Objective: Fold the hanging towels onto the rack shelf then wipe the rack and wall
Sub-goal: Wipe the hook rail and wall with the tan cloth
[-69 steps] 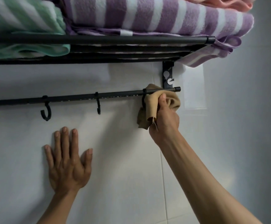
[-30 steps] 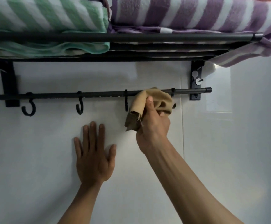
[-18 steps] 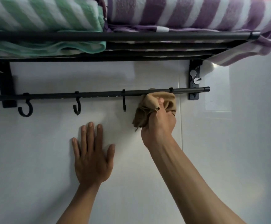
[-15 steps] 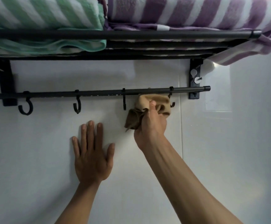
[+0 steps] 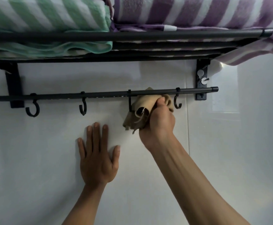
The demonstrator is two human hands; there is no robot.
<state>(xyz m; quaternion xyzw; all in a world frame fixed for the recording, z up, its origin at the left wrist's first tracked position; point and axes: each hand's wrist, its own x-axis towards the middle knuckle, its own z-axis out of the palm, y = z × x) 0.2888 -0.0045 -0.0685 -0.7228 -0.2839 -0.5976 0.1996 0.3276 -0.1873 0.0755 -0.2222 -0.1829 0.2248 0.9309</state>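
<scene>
Your right hand (image 5: 161,120) grips a bunched tan cloth (image 5: 144,108), fingers curled round it and thumb pressed on top. The cloth sits above and to the left of your fist, its top edge pushed up against the black hook rail (image 5: 100,95) between the third hook (image 5: 130,101) and the fourth hook (image 5: 177,103), with loose folds hanging below the rail toward your wrist. Your left hand (image 5: 97,158) lies flat on the white tiled wall (image 5: 43,159), fingers straight and spread, below the rail and apart from the cloth. On the rack shelf (image 5: 132,35) above, the green striped towel (image 5: 51,17) lies folded on the left and the purple striped towel (image 5: 197,12) beside it on the right, one corner drooping past the shelf's end.
</scene>
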